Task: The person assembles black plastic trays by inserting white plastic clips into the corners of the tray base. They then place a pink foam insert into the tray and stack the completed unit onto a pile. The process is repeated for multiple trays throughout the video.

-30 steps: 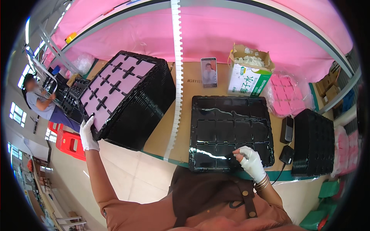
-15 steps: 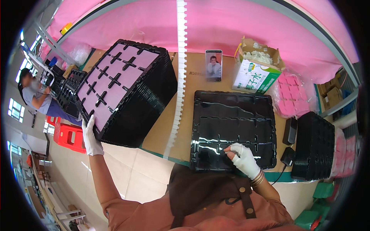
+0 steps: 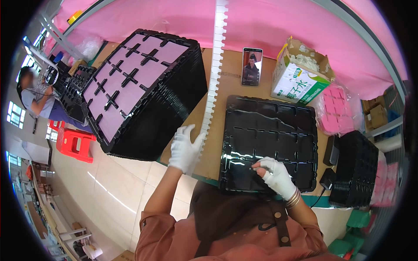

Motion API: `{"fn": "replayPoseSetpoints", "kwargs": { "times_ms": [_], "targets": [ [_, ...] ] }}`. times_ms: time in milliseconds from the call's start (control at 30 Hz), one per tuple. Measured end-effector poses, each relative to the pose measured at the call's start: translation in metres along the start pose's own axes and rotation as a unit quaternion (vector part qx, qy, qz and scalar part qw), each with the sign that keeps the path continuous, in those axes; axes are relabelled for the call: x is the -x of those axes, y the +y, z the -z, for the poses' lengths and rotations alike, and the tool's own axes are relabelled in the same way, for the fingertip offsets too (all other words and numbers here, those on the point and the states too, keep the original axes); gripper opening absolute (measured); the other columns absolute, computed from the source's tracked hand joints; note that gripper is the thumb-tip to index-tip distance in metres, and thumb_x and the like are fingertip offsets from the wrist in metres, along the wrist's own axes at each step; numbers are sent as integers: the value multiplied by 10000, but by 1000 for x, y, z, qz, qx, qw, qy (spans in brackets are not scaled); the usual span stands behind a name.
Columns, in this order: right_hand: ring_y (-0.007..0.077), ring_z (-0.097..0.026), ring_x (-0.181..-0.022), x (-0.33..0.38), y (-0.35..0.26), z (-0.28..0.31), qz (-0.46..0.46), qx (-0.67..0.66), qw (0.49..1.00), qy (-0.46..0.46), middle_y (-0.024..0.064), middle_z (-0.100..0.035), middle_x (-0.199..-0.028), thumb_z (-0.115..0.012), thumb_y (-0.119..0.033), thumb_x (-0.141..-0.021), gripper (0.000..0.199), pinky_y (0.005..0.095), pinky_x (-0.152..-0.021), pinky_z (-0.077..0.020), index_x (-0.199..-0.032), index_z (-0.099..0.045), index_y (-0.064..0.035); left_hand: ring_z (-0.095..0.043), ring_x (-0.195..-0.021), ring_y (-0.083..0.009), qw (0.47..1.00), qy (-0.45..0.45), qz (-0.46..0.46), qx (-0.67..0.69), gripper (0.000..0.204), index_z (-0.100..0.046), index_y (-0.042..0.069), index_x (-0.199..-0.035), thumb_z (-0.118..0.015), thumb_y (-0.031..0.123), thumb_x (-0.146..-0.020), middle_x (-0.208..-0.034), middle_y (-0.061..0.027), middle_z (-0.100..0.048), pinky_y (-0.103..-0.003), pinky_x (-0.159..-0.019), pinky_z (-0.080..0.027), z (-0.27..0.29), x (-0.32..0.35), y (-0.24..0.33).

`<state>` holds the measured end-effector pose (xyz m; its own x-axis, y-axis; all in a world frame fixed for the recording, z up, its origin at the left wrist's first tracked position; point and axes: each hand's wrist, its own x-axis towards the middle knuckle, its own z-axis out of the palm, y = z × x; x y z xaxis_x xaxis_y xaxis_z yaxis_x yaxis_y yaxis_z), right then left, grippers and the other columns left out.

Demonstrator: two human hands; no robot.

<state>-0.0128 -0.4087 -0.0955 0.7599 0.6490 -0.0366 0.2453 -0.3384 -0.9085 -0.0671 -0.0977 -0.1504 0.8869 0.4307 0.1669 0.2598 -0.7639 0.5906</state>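
My left hand [image 3: 187, 150], in a white glove, is raised over the table's front edge beside a white notched strip [image 3: 213, 82]. It is empty, thumb and fingers apart. To its left rises a tall stack of black plastic trays [image 3: 170, 104]; a lilac sheet [image 3: 126, 58] with black cross-shaped ribs showing through fills the top one. My right hand [image 3: 276, 177] wears a white glove with bare thumb and finger tips. Those tips are pinched together over the near part of a glossy black tray [image 3: 270, 119]; anything between them is too small to see.
A phone [image 3: 251, 67] stands propped behind the tray, beside an open carton [image 3: 300, 80] of white pieces. Pink sheets in clear plastic [image 3: 337, 108], a black adapter [image 3: 328, 177] and another black tray stack [image 3: 357, 169] are at right. A red stool [image 3: 74, 145] and another person [image 3: 37, 95] are at left.
My left hand has let go of the tall stack's near left corner and moved right to the white strip. The right hand stays pinched over the black tray. The view has shifted slightly.
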Motion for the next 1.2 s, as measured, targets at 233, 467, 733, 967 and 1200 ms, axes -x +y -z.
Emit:
{"fn": "replayPoseSetpoints", "kwargs": {
  "times_ms": [233, 467, 733, 967, 1200],
  "targets": [
    [122, -608, -787, -26, 10, 7, -70, -103, 992, -16, 37, -672, -907, -654, -112, -938, 140, 268, -748, -502, -1027, -707, -18, -617, -936, -238, 983, -184, -25, 0, 358, -644, 98, -991, -743, 414, -857, -948, -86, -622, -363, -829, -506, -22, -19, -7],
    [54, -526, -693, -79, -26, -37, -140, -305, 942, -11, 14, -649, -936, -705, -221, -926, 367, 213, -635, -428, -1201, -598, -3, -545, -663, -45, 782, -51, 180, 594, 147, -606, 131, -967, -690, 251, -948, -796, 39, -575, -225, -585, -455, 2, -16, 68],
    [62, -531, -611, -78, -11, -89, -206, -405, 886, -89, -34, -591, -792, -703, -204, -930, 155, 221, -579, -417, -950, -620, -75, -516, -657, -31, 703, 37, 232, 671, 128, -609, 115, -1055, -657, 198, -970, -843, 48, -568, -208, -580, -441, 0, -12, 74],
    [78, -548, -613, -71, -2, -77, -201, -423, 883, -10, 4, -604, -787, -697, -77, -888, 105, 236, -568, -427, -972, -646, -40, -608, -875, -94, 786, -99, 235, 564, 208, -619, 62, -1101, -652, 211, -960, -981, -27, -623, -258, -719, -512, -9, 2, 59],
    [269, -612, -771, -94, -19, -40, 208, 53, 964, 156, 98, -617, -879, -732, -33, -785, 93, 352, -725, -508, -846, -662, -31, -624, -760, -93, 745, -33, 262, 612, 202, -624, 48, -1059, -646, 226, -967, -858, -16, -628, -228, -653, -500, -22, -4, 55]
  ]
}}
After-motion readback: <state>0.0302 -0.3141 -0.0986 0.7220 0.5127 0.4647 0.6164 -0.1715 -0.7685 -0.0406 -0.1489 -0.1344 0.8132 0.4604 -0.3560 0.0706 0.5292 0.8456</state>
